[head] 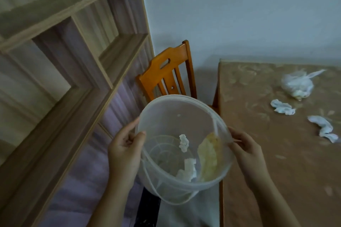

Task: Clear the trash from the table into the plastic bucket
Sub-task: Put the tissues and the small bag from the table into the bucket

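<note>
Beside the table's left edge, a person holds a translucent plastic bucket (184, 143) in the air with both hands, its mouth tipped toward the camera. The left hand (123, 150) clamps the bucket's left rim, thumb inside and fingers outside. The right hand (246, 150) grips the right rim near where the thin wire-like handle (153, 188) attaches; that handle hangs loose below the bucket. Inside lie a few white paper scraps (184, 143) and a yellowish wrapper (208, 156).

On the table (258, 171), covered in a tan patterned cloth, three pieces of trash remain toward the far right. A knotted clear plastic bag (297, 84) with something pale inside sits nearest the far edge. A crumpled white tissue (282, 107) lies just in front of it, and a second, longer crumpled tissue (323, 128) lies nearer the right edge. All three are well apart from the bucket.

The bucket looks thin-walled, light and somewhat flexible, so the stiffer rim is probably the safest place to hold it. The tissues should be soft and nearly weightless, easy to pinch anywhere. The bag is likely slippery and limp; its knotted top seems the best grip.

An orange wooden chair (166, 72) stands behind the bucket, and empty wooden shelves (73, 42) fill the left.
</note>
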Tool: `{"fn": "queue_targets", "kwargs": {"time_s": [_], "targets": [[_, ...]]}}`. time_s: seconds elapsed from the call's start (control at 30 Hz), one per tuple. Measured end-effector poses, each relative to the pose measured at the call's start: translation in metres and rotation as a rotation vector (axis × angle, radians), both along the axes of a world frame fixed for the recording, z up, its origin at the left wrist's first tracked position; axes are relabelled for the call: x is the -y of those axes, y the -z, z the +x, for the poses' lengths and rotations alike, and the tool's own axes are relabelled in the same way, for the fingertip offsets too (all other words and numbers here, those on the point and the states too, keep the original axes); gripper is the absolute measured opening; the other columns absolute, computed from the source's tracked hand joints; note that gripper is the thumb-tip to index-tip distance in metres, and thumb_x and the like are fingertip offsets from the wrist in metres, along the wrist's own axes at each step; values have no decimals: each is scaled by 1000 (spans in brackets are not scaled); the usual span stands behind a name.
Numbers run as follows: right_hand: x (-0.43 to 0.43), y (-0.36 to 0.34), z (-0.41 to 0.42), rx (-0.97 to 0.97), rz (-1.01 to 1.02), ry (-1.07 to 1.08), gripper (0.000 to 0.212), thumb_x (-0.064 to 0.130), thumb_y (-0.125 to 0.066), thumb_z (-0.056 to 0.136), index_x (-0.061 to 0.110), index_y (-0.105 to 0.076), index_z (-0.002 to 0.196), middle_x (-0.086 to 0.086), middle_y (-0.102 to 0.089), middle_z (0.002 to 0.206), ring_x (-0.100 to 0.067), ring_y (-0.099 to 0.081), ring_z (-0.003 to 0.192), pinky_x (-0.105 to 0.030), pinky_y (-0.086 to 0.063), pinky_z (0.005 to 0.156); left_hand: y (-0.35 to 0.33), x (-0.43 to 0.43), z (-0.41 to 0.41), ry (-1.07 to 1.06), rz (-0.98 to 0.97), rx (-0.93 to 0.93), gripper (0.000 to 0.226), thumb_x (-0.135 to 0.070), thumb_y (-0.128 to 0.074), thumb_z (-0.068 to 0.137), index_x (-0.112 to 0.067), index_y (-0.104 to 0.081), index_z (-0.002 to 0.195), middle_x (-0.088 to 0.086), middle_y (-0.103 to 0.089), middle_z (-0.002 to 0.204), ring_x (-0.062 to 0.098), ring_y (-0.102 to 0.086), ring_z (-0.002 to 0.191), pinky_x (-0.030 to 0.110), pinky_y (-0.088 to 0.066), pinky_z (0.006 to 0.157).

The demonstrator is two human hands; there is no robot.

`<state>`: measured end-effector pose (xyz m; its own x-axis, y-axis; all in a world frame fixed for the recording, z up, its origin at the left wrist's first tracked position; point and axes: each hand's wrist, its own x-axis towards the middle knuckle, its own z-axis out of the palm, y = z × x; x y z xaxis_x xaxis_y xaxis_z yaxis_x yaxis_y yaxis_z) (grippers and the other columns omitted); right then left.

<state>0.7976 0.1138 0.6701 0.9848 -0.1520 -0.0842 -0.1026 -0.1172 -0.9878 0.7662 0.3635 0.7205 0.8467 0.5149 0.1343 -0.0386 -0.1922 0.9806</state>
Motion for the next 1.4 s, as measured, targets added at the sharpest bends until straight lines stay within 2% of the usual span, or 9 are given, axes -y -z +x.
{"fn": "queue_targets", "kwargs": {"time_s": [0.17,0.27,0.33,0.53,0.77,0.97,1.07,1.17,1.4], "targets": [[13,-1,17,-13,-24,135,35,2,-56,83,26,-62,107,8,-67,100,-1,-63,78,-18,-51,60,3,12,59,138,12,-33,37,-17,-62,82,-54,-64,87,-26,-68,79,-1,-63,74,24,-48,64],[14,-2,34,-18,-45,237,36,3,-56,83,26,-61,110,5,-65,106,-9,-63,83,-31,-55,70,5,15,102,232,11,-32,36,-16,-62,82,-52,-64,89,-22,-69,80,2,-64,76,28,-51,66],[11,-5,49,-17,-67,289,37,5,-56,83,26,-59,113,5,-64,108,-11,-62,87,-35,-55,74,5,15,133,277,18,-22,40,-16,-62,82,-56,-64,86,-22,-68,75,0,-62,69,23,-51,61],[-6,-17,98,-1,-53,492,39,7,-56,84,31,-56,114,9,-62,107,-5,-62,87,-25,-51,72,-4,12,228,484,-36,38,39,-14,-63,82,-53,-65,83,-11,-64,67,-2,-56,57,12,-48,50],[-15,-32,133,26,-57,630,39,4,-55,85,35,-56,109,1,-62,113,-11,-61,94,-30,-52,77,-4,19,299,641,-42,81,35,-13,-62,82,-49,-64,87,-20,-60,60,-2,-54,56,13,-47,52],[-11,-32,157,23,-71,703,38,4,-55,85,22,-58,119,4,-62,112,-2,-62,90,-23,-51,74,-7,35,333,719,-40,136,36,-16,-62,82,-50,-62,90,-29,-59,61,-8,-54,58,6,-43,52],[-3,-30,168,25,-37,721,38,3,-53,86,23,-58,118,-1,-63,112,-7,-63,92,-22,-52,74,-9,44,346,754,-36,153,33,-23,-62,80,-55,-62,89,-21,-54,55,-2,-48,52,8,-43,50],[8,-27,180,33,-11,747,38,3,-53,86,22,-58,119,2,-63,109,2,-63,86,-15,-50,67,-9,55,360,778,-25,162,34,-21,-62,83,-54,-62,94,-16,-50,54,0,-45,52,10,-44,50],[56,-23,207,66,23,758,37,6,-53,87,20,-57,121,11,-65,103,1,-64,86,-18,-52,71,-20,111,394,797,21,186,31,-27,-62,78,-55,-63,92,-17,-50,53,2,-43,49,13,-42,50]]}}
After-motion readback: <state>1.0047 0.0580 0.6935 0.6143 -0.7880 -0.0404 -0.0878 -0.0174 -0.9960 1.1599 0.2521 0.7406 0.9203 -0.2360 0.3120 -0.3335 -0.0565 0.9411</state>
